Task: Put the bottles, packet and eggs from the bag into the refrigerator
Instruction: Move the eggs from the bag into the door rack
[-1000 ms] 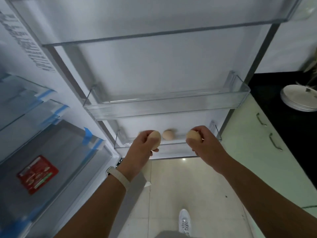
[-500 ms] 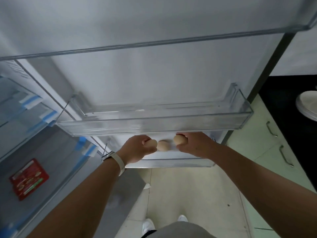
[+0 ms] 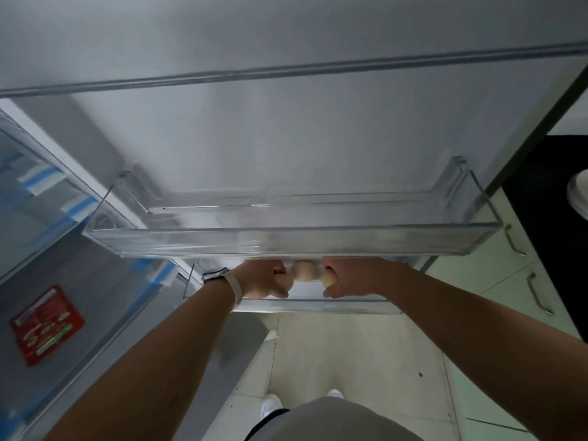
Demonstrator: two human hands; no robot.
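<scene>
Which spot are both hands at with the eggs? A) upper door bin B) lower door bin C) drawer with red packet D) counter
B: the left hand grips the left egg and the right hand the right egg at the lower bin, flanking the middle egg, under the upper bin.

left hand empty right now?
No, the left hand grips an egg at the bottom door shelf.

One tan egg [image 3: 302, 272] lies midway in lower clear plastic door bin [image 3: 318, 306]; red flat packet [image 3: 47, 324] on glass fridge shelf [image 3: 95, 275], left.
</scene>
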